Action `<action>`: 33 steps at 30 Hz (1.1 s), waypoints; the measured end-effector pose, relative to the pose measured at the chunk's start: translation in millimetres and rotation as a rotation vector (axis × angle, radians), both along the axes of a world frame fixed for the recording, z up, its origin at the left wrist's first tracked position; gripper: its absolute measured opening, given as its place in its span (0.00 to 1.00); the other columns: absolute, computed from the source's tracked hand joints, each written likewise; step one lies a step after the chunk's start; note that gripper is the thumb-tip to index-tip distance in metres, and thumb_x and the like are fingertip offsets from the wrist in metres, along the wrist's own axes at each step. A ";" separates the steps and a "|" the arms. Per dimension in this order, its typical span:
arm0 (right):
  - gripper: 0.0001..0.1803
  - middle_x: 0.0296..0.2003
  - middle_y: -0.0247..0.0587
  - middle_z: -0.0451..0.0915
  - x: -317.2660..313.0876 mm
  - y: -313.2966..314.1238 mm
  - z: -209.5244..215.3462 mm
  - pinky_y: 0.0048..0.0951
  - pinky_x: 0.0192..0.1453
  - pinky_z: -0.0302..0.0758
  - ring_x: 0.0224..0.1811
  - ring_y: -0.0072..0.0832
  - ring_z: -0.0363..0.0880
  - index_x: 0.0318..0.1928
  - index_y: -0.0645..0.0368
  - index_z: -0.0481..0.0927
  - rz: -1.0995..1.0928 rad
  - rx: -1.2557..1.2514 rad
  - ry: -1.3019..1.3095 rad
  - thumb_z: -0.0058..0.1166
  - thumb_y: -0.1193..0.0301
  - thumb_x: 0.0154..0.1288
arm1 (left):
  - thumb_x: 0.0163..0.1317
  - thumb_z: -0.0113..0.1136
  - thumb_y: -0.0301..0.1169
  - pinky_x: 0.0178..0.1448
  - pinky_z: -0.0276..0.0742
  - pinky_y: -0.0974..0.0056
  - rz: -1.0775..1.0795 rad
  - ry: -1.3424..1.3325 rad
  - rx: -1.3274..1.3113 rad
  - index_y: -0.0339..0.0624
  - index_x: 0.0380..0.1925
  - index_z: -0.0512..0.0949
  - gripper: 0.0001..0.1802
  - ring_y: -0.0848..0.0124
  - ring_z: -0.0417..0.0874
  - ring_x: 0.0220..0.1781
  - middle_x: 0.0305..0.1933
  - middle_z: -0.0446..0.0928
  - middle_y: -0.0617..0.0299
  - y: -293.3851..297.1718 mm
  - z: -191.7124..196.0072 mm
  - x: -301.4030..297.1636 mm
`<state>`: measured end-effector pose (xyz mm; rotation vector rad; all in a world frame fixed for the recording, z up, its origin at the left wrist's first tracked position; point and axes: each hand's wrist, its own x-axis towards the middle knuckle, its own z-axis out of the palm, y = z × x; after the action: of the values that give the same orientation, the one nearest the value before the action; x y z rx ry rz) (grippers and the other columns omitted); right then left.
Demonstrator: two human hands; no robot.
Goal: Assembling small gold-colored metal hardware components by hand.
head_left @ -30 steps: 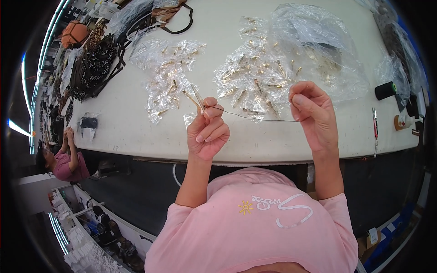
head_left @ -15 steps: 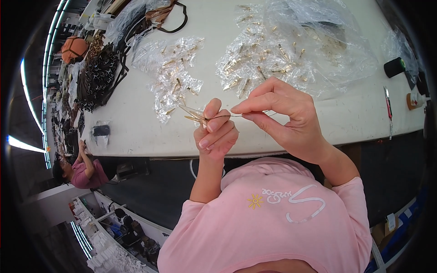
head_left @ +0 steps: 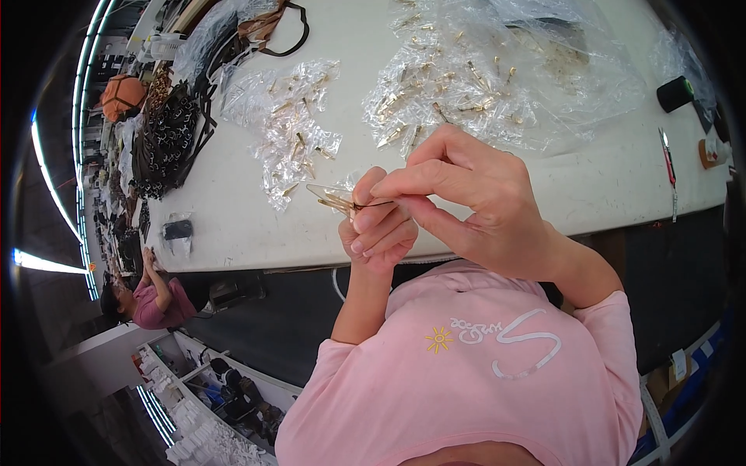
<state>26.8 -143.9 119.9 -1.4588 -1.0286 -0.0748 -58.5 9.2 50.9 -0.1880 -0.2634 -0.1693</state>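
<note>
In front of my chest, over the table's near edge, my left hand (head_left: 382,229) is closed around a slim gold-coloured metal piece (head_left: 336,203), its end sticking out to the left with a clear bit of plastic beside it. A thin dark thread (head_left: 378,204) runs from this piece across my left fingers. My right hand (head_left: 478,194) pinches the thread between thumb and forefinger, right beside the left fingertips. Beyond my hands, small clear bags (head_left: 295,128) with gold-coloured pieces lie in one pile, and more such bags (head_left: 443,85) in a larger one.
A black thread spool (head_left: 675,94), a slim red-handled tool (head_left: 669,167) and a small brown bottle (head_left: 712,153) are at the right of the pale table (head_left: 233,225). Dark straps (head_left: 167,136) are heaped at far left. Another person (head_left: 163,301) works at the left.
My right hand has come left and down, close against the left hand, and the stretch of thread between them is shorter. The view has shifted slightly.
</note>
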 end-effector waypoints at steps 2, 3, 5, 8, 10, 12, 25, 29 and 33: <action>0.08 0.30 0.35 0.77 -3.1 4.3 0.6 0.26 0.30 0.78 0.28 0.28 0.80 0.38 0.57 0.84 -0.040 0.017 -0.021 0.62 0.78 0.57 | 0.64 0.56 0.19 0.14 0.71 0.78 -0.024 0.016 -0.048 0.42 0.36 0.71 0.07 0.80 0.76 0.13 0.29 0.81 0.55 -3.5 -0.4 -1.8; 0.08 0.30 0.35 0.77 -4.2 6.0 -0.2 0.27 0.29 0.78 0.29 0.28 0.80 0.37 0.58 0.83 -0.047 0.030 -0.058 0.63 0.78 0.54 | 0.64 0.56 0.19 0.14 0.71 0.78 -0.025 0.021 -0.046 0.42 0.36 0.71 0.07 0.80 0.76 0.13 0.29 0.81 0.55 -3.5 -2.9 -2.6; 0.09 0.29 0.35 0.76 -4.4 8.0 -1.5 0.27 0.29 0.79 0.29 0.28 0.80 0.36 0.59 0.82 -0.056 0.040 -0.093 0.64 0.78 0.52 | 0.63 0.57 0.20 0.14 0.71 0.79 -0.015 -0.009 -0.040 0.42 0.35 0.70 0.06 0.81 0.75 0.12 0.28 0.81 0.55 -2.5 -9.4 -2.6; 0.11 0.29 0.35 0.74 -2.9 8.9 -2.5 0.27 0.28 0.78 0.29 0.29 0.80 0.33 0.59 0.81 -0.074 0.033 -0.145 0.66 0.76 0.46 | 0.64 0.56 0.20 0.13 0.70 0.79 -0.013 0.039 0.024 0.42 0.34 0.70 0.06 0.81 0.74 0.12 0.26 0.80 0.56 -3.4 -0.4 -1.9; 0.13 0.29 0.35 0.74 -2.8 9.4 -3.3 0.27 0.29 0.78 0.29 0.29 0.80 0.33 0.59 0.80 -0.071 0.026 -0.148 0.66 0.76 0.42 | 0.64 0.56 0.20 0.13 0.70 0.79 -0.018 0.047 0.021 0.42 0.34 0.69 0.06 0.82 0.74 0.11 0.26 0.80 0.57 -3.1 -0.7 -2.0; 0.13 0.29 0.35 0.74 -2.7 8.6 -2.5 0.27 0.29 0.78 0.30 0.29 0.79 0.33 0.59 0.80 -0.061 0.019 -0.150 0.66 0.76 0.42 | 0.64 0.56 0.20 0.12 0.70 0.80 -0.019 0.055 0.019 0.42 0.34 0.69 0.06 0.82 0.74 0.11 0.26 0.80 0.57 -3.2 -0.9 -2.9; 0.15 0.29 0.34 0.73 -0.8 7.4 -7.1 0.27 0.30 0.78 0.30 0.28 0.78 0.33 0.57 0.80 -0.075 -0.006 -0.171 0.67 0.75 0.40 | 0.64 0.46 0.22 0.10 0.57 0.78 -0.001 0.066 -0.057 0.33 0.47 0.63 0.12 0.84 0.60 0.08 0.18 0.65 0.66 -3.0 -8.5 -7.3; 0.14 0.29 0.34 0.73 -1.0 6.4 -7.5 0.26 0.30 0.78 0.30 0.28 0.78 0.33 0.57 0.80 -0.093 -0.017 -0.178 0.66 0.75 0.40 | 0.68 0.35 0.23 0.09 0.50 0.75 0.015 0.078 -0.215 0.28 0.55 0.58 0.17 0.82 0.50 0.05 0.09 0.49 0.76 -9.0 1.1 -5.1; 0.13 0.30 0.36 0.76 -0.2 6.5 -6.9 0.25 0.28 0.76 0.28 0.27 0.79 0.39 0.57 0.85 -0.094 -0.013 -0.162 0.63 0.82 0.52 | 0.59 0.57 0.18 0.11 0.66 0.82 0.000 0.131 0.125 0.39 0.39 0.71 0.09 0.88 0.70 0.10 0.30 0.81 0.57 -2.5 -5.6 -7.3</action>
<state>26.6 -137.4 113.0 -1.5315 -1.0924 -0.2580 -65.7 6.7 45.3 -0.0748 -0.1219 -0.1717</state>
